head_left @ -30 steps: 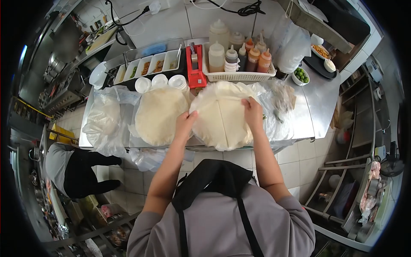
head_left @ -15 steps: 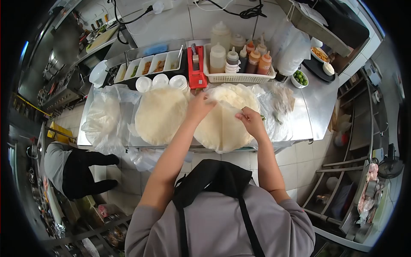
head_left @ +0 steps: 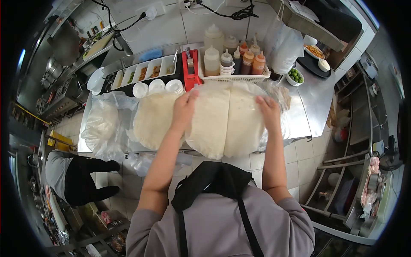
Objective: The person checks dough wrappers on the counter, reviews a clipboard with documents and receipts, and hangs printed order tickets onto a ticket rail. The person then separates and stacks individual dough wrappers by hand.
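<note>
A large, thin, pale flatbread with a straight line down its middle lies spread before me. At its upper left edge, the fingers of my left hand grip the rim. My right hand holds the opposite rim, thumb and fingers closed on it. What lies beneath this sheet is hidden. Partly behind my left forearm is another pale flatbread round, flat on the counter. Crumpled clear plastic shows beside my right hand.
Along the back stand a tray of white food containers, small white lids, a red device and a basket of sauce bottles. A bowl of green fruit is right. A bulky plastic bag sits left. Someone in grey and black bends over behind.
My hands have moved apart to opposite edges of the flatbread. The folded-back upper part now lies spread out, and my right hand has shifted right and upward.
</note>
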{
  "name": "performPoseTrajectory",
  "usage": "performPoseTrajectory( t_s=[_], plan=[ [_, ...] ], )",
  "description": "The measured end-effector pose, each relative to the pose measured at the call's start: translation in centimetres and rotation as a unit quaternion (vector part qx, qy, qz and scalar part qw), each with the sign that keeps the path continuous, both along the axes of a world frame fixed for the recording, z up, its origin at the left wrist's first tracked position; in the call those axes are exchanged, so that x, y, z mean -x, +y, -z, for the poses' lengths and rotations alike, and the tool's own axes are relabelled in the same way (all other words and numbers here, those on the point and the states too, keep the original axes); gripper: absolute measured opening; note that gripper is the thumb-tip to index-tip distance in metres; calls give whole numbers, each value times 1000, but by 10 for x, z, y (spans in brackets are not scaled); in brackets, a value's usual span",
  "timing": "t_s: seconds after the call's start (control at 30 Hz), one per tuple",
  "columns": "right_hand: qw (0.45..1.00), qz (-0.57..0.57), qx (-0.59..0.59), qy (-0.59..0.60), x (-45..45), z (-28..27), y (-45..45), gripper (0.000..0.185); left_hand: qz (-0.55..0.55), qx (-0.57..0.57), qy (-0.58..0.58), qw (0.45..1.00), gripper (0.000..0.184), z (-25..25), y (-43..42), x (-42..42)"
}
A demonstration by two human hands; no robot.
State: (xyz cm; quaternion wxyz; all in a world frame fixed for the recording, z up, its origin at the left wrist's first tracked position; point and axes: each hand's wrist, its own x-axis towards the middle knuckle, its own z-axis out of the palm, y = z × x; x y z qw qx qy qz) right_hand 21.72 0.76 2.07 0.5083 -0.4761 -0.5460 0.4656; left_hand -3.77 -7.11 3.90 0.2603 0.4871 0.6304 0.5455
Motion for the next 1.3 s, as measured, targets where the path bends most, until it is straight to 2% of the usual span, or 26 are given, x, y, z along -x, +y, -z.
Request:
performPoseTrajectory(
  t_s=[0.1, 0.23, 0.37, 0.5, 0.6, 0.63, 0.67, 0.7, 0.73, 0.8, 0.83, 0.9, 0.93, 0.97, 1.0, 1.03, 1.07, 1.17, 1.27, 1.3],
  plan=[
    [999, -10, 28, 14, -32, -1, 7, 18, -53, -8, -44, 998, 41, 5, -7, 32],
    [997, 27, -10, 68, -59, 3, 17, 16, -121, -18, -105, 987, 43, 1, -19, 59],
    [991, 56, 6, 125, -54, -31, 2, 15, -129, -13, -127, 983, 44, 8, -30, 90],
    [993, 89, -32, 71, -90, -18, 16, 15, -217, -52, -148, 963, 45, 23, -38, 129],
    [986, 128, -60, 93, -99, -45, 8, 18, -253, -70, -151, 953, 47, 44, -51, 176],
    [991, 110, -61, 49, -101, -53, 4, 20, -256, -72, -144, 953, 47, 56, -59, 192],
    [994, 92, -62, 5, -103, -61, 2, 21, -282, 22, 5, 959, 45, 73, -66, 210],
    [994, 75, -64, -37, -104, -66, 0, 23, -299, 114, 156, 935, 42, 90, -74, 226],
    [993, 47, -46, -94, -100, -71, -2, 25, -305, 202, 302, 880, 40, 100, -80, 233],
    [978, -5, -11, -206, -80, -78, -3, 28, -426, 84, 451, 779, 37, 97, -81, 201],
    [976, -49, -25, -212, -68, -78, -5, 28, -477, 23, 515, 711, 36, 90, -76, 176],
    [959, -156, -32, -233, -44, -90, -13, 28, -343, -89, 422, 835, 36, 72, -58, 126],
    [964, -181, -31, -194, -35, -97, -19, 27, -237, -152, 329, 901, 32, 70, -48, 96],
    [966, -206, -32, -153, -27, -103, -24, 27, -86, -101, 138, 982, 32, 78, -37, 71],
    [966, -231, -34, -112, -22, -108, -27, 27, 21, 5, 4, 1000, 38, 69, -31, 41],
    [971, -238, -12, -35, -19, -111, -25, 27, 73, 60, -157, 983, 41, 71, -24, 13],
    [975, -224, -11, 1, -13, -118, -25, 28, 124, 113, -312, 935, 45, 72, -21, -3],
    [981, -175, -29, 78, -2, -121, -12, 25, 280, 80, -545, 786, 50, 63, -10, -9],
    [989, -143, 24, -16, -5, -55, 35, 24, 205, 62, -358, 909, 52, 24, -11, -1],
    [979, -178, 60, -78, -8, -28, 56, 24, 166, 68, -338, 924, 59, 34, -3, 4]
  ],
)
